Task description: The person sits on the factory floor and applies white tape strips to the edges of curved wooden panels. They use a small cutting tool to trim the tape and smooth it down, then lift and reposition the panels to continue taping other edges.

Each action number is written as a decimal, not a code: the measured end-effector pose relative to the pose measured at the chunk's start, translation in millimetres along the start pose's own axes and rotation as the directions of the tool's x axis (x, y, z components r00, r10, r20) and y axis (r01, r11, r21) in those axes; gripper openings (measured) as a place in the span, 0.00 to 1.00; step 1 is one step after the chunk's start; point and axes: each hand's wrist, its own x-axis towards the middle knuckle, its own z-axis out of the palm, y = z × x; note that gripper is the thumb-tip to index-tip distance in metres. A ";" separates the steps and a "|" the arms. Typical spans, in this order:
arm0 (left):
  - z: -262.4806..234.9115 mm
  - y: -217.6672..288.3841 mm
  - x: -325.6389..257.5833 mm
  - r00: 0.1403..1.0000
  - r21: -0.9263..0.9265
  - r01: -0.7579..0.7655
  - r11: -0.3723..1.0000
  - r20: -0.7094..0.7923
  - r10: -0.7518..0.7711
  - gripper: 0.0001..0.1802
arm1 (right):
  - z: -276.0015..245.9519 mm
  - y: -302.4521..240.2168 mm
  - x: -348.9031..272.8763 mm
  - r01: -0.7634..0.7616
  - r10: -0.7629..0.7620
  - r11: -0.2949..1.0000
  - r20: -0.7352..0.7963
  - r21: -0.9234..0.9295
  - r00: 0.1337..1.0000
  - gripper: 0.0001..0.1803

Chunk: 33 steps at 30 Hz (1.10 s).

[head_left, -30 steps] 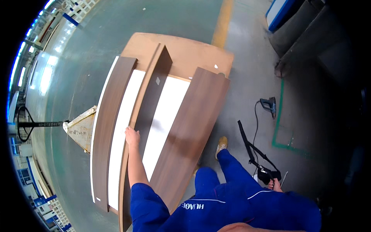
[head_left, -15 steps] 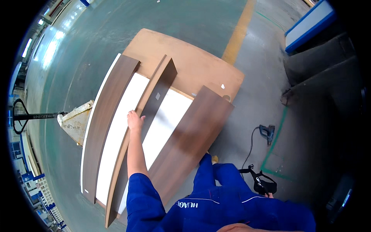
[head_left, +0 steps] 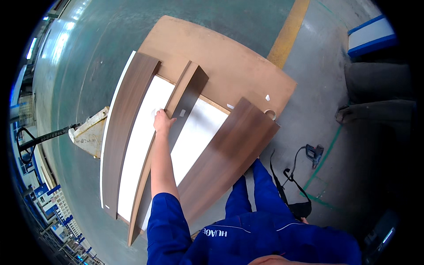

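In front of me is a brown wood-grain assembly with white inner faces (head_left: 201,130). My left hand (head_left: 163,122) is closed over the upper edge of its upright middle panel (head_left: 187,86), with the thumb stretched over the dark side. A wide brown panel (head_left: 229,154) lies along the side nearest me, and another brown panel (head_left: 132,106) runs along the far left. Low at my right side, my right hand (head_left: 304,220) shows only in small part. It is at a black bag (head_left: 300,209) with a strap and seems to grip it.
The assembly lies on a large tan board (head_left: 221,53). On that board's right corner sits a tape roll (head_left: 270,114). A pallet truck (head_left: 90,134) with a black handle stands at left. A corded hand tool (head_left: 314,154) lies on the floor at right, near a dark grey form (head_left: 377,84).
My left hand has slid a little farther up the middle panel's edge. The black bag has dropped lower and closer to my leg, its strap now drawn out upward. The view has shifted.
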 end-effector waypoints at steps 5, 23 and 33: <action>12.0 0.4 19.1 0.999 -0.136 0.025 0.990 0.041 -0.020 0.37 | 14.6 -48.0 -12.9 0.007 -0.005 0.995 0.016 -0.103 1.000 0.23; 1.7 6.3 -2.7 0.991 -0.123 -0.132 0.984 0.013 0.134 0.28 | 90.7 -105.7 -69.6 0.039 -0.079 0.914 -0.083 -0.405 0.993 0.25; 28.5 22.3 -38.9 0.966 -0.158 -0.259 0.953 -0.056 0.253 0.27 | 95.2 -94.2 -63.5 0.041 -0.085 0.941 -0.117 -0.335 0.989 0.24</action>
